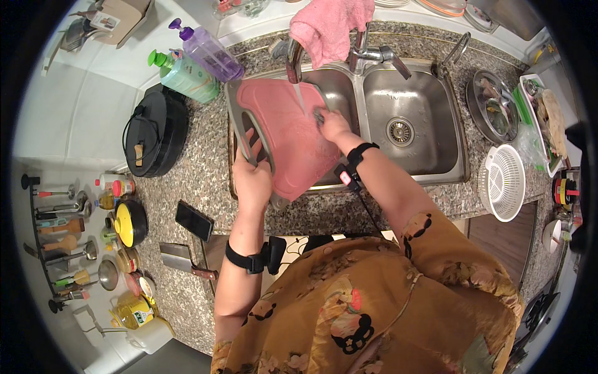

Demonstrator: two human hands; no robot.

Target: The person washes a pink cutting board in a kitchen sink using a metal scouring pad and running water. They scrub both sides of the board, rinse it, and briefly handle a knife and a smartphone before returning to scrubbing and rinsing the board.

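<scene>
A pink cutting board [285, 135] with a grey rim lies tilted over the left sink basin [337, 93]. My left hand [252, 173] grips the board by its grey handle slot. At the board's right side, my right hand [334, 125] holds a small grey scrubber [319, 116] against the pink face. Water runs from the curved faucet spout [294, 63] onto the board near the scrubber. The lower part of the left basin is hidden under the board.
A pink towel [329, 30] hangs over the faucet. The right basin [420, 149] has a drain strainer. Pump bottles [210, 51], a black electric appliance [154, 135], a phone [194, 220] and a cleaver [180, 257] stand or lie on the left. A white colander [503, 182] is at right.
</scene>
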